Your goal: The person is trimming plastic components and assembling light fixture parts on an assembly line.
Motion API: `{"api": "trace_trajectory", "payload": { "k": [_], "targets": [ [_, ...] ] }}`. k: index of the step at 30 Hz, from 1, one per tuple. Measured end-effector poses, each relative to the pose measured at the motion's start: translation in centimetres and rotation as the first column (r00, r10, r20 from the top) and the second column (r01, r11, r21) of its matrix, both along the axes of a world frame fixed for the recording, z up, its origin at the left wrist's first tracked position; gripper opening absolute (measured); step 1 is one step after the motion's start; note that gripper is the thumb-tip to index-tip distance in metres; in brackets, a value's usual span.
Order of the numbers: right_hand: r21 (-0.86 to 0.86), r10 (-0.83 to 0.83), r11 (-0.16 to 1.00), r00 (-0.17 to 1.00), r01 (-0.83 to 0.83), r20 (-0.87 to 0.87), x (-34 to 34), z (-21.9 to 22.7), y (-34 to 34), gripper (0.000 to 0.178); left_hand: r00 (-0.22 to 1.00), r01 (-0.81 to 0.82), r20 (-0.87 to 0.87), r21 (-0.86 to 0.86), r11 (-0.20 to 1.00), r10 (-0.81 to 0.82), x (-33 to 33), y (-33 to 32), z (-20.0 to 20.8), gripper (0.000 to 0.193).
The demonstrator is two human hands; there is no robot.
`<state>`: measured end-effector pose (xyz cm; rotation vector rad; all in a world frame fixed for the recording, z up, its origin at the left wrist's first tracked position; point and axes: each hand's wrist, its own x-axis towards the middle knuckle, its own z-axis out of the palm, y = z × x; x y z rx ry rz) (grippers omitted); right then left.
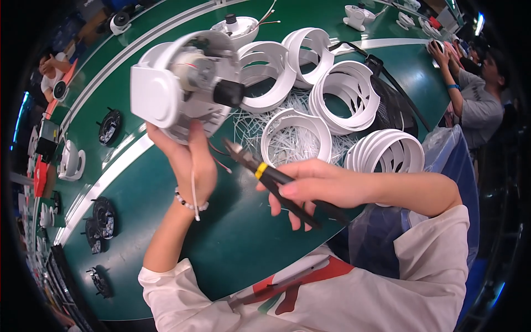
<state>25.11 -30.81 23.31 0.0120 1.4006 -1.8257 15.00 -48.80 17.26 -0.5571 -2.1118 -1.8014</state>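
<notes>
A wide green work table with pale stripes curving along it carries a heap of white plastic ring housings toward its far right edge, stacked in tilted rows over a litter of thin white plastic offcuts.

Above the table's middle, the person's left hand holds up a white, rounded plastic camera housing, fingers closed on its lower rim. The housing is tilted with its open back toward the viewer: a flat white bracket plate sits at its left, a silvery cylindrical motor lies inside, a black cylindrical part juts out at its right, and thin red wires trail from beneath it. A beaded bracelet circles the left wrist.

The right hand is wrapped tightly around black-handled cutting pliers with a yellow band, their metal tip pointing up-left, close under the housing beside the red wires; whether the tip touches anything cannot be told.

Black round circuit discs lie along the table's left edge. Another person's hands work at the far right corner.
</notes>
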Motion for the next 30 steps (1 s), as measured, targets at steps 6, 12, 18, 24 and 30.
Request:
{"api": "trace_trajectory", "payload": {
  "k": [6, 12, 18, 24, 30],
  "targets": [
    [-0.081, 0.104, 0.99, 0.988, -0.114, -0.113, 0.7, 0.6, -0.4, 0.027, 0.995, -0.074, 0.098, 0.399, 0.914, 0.037, -5.0, -2.7, 2.1, 0.052],
    [-0.169, 0.155, 0.973, 0.988, -0.155, -0.016, 2.2, 0.9, 0.2, 0.047, 0.83, -0.091, 0.453, 0.685, 0.723, -0.324, -14.9, -4.5, 0.7, 0.03],
    [-0.162, 0.167, 0.974, 0.985, -0.158, 0.041, 1.4, 1.1, -0.2, 0.049, 0.699, -0.083, 0.599, 0.611, 0.787, -0.391, -19.6, -7.3, -3.3, 0.039],
    [-0.086, 0.137, 0.987, 0.99, -0.133, 0.042, 2.4, 2.0, 1.8, 0.058, 0.97, -0.099, 0.07, -0.762, 0.639, 0.233, -18.1, -10.6, -2.0, 0.042],
    [0.069, 0.129, 0.989, 0.992, -0.129, 0.017, 2.3, 2.2, -0.5, 0.067, 0.86, -0.359, -0.267, -0.922, 0.145, 0.434, -16.7, -17.6, -5.0, 0.037]
  ]
}}
